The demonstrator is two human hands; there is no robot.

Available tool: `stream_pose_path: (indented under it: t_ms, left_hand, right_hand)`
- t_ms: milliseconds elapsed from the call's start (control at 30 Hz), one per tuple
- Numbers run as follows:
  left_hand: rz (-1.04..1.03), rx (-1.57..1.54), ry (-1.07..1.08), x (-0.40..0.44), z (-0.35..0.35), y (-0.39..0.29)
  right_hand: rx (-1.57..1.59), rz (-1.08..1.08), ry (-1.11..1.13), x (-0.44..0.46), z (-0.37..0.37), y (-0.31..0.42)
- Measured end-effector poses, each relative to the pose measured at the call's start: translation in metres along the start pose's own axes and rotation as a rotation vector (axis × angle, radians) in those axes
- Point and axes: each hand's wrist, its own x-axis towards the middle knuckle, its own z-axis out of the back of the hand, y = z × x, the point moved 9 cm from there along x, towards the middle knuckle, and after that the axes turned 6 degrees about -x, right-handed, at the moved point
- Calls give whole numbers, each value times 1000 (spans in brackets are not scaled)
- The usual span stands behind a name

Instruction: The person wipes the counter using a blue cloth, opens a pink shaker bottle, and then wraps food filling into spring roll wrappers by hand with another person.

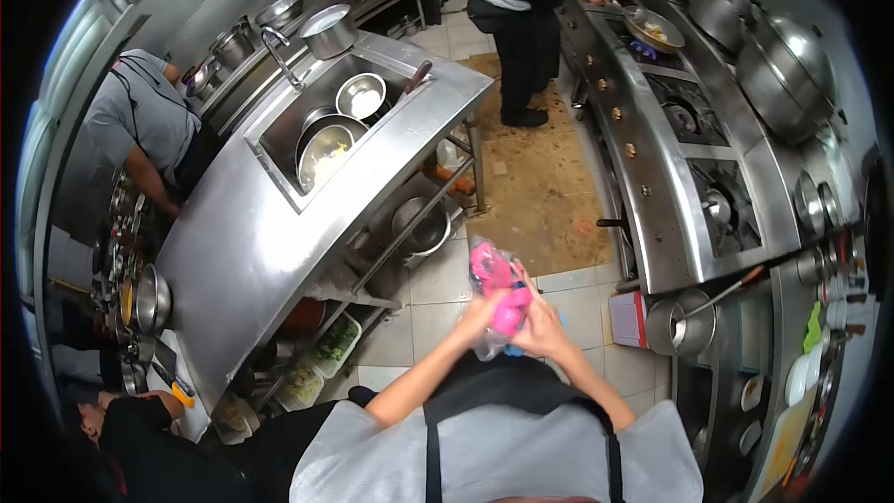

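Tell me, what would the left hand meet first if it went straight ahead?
Probably the pink bundle, which the left hand already seems to hold; depth beyond that is unclear.

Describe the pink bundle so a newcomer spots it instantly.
From the stainless-steel sink counter, look right to the black apron. Just beyond it, left hand and right hand hold a bright pink bundle; crinkled clear plastic separates it from the rectangular pink box.
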Motion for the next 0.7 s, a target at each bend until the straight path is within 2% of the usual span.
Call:
stream_pose_path:
  t_ms: [33,67,133,167,200,267,300,367,400,467,533,567,600,633,667,700]
  left_hand:
    - [239,-137,145,20,-12,20]
    - [175,-230,195,46,-16,5]
    - [64,-430,288,80,-22,-22]
    - [-91,-243,236,85,-17,-66]
    - [-302,-74,222,108,-10,-86]
    - [-145,-474,302,129,-17,-74]
    - [-115,-352,315,136,-22,-73]
    - [-58,-94,342,153,-35,-83]
    - [-157,-57,248,170,-19,-80]
    - [-136,347,133,194,16,-83]
    - [-189,141,93,211,55,-48]
    - [-211,32,65,207,69,-29]
    - [-105,-32,25,199,83,-10]
    - [-4,-99,-20,190,97,2]
    - [-23,-47,-119,176,101,-22]
    - [-63,13,-223,172,97,-63]
  right_hand:
    - [-14,132,-33,19,-4,-14]
    - [44,177,-85,47,7,-27]
    - [314,-135,-281,90,26,-80]
    - [441,-301,-364,100,38,-97]
    - [628,-290,-484,128,52,-105]
    - [1036,-302,-707,157,52,-89]
    - [1058,-254,-695,171,35,-108]
    - [583,-149,-218,228,37,-56]
    - [338,-81,13,253,31,-40]
    - [189,136,-92,291,51,-33]
    - [459,133,-171,341,83,-41]
    - [558,63,-289,363,98,-56]
    - [651,-9,-401,388,110,-75]
    - [360,50,-542,422,120,-98]
    - [68,121,-668,460,120,-117]
    - [178,254,-705,511,116,-117]
